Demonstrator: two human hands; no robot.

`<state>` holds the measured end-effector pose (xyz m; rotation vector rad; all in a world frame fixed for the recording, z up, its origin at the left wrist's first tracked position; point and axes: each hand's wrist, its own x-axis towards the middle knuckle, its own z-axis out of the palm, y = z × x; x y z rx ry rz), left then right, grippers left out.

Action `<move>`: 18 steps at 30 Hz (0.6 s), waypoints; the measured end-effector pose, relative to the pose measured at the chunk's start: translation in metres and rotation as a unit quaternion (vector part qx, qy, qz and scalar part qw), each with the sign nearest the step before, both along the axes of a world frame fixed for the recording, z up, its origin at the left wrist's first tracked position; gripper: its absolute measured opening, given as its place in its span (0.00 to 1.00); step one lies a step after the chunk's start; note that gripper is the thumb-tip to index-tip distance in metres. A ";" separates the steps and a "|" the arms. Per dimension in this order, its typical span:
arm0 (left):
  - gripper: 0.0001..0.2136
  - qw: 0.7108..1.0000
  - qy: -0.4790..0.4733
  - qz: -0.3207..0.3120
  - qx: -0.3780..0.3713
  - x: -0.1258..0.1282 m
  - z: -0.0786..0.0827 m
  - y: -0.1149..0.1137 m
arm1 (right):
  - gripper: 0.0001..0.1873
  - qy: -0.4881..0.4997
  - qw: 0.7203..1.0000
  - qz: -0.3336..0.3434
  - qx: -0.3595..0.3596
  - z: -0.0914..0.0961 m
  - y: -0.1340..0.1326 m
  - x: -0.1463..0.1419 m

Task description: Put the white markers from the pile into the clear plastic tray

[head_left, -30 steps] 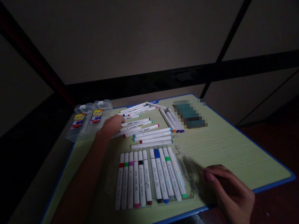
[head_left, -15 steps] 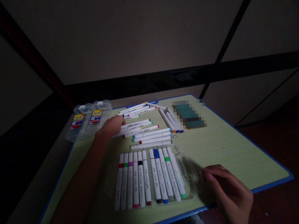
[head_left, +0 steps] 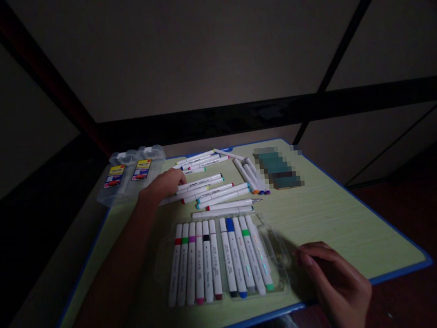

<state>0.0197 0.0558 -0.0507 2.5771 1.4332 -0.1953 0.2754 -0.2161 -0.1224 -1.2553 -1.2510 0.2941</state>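
My left hand point(head_left: 165, 184) reaches to the far left of the table with its fingers curled down among loose white markers point(head_left: 209, 193). A green-ended marker point(head_left: 196, 170) lies right by its fingertips; what the fingers hold, if anything, is hidden. My right hand point(head_left: 331, 271) is at the near right, thumb and index fingertip together, with nothing visible between them. Left of it, a clear plastic case point(head_left: 281, 276) lies on the table. Two groups of white markers point(head_left: 201, 263) with coloured bands and ends stand side by side in the case.
A clear case part with two labels point(head_left: 128, 193) lies at the far left. More markers point(head_left: 245, 174) lie near a pixelated, teal flat object point(head_left: 278, 168). The pale table point(head_left: 335, 214) has a blue edge, with a wall behind it.
The whole view has shifted slightly. Both hands keep nearly the same place and pose, and the markers in the case look unchanged.
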 end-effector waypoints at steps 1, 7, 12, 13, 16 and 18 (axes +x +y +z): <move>0.12 1.000 -0.002 -0.003 -0.001 -0.001 -0.001 0.001 | 0.07 0.000 1.000 0.001 0.001 0.000 0.000 0.000; 0.14 0.999 -0.005 0.009 0.053 -0.008 -0.009 0.007 | 0.07 -0.007 1.000 0.003 -0.002 0.001 0.001 0.000; 0.17 0.988 0.003 0.040 0.152 -0.010 -0.010 0.013 | 0.06 -0.007 1.000 -0.002 -0.002 0.003 0.001 0.000; 0.17 0.986 0.009 0.044 0.160 -0.011 -0.011 0.013 | 0.06 -0.009 1.000 -0.001 0.000 0.003 0.001 0.000; 0.16 0.986 0.032 0.047 0.159 -0.013 -0.013 0.012 | 0.06 -0.010 1.000 0.004 -0.002 0.002 0.001 0.000; 0.15 0.987 0.031 0.051 0.147 -0.015 -0.015 0.011 | 0.07 -0.010 1.000 0.008 -0.003 0.002 0.001 0.001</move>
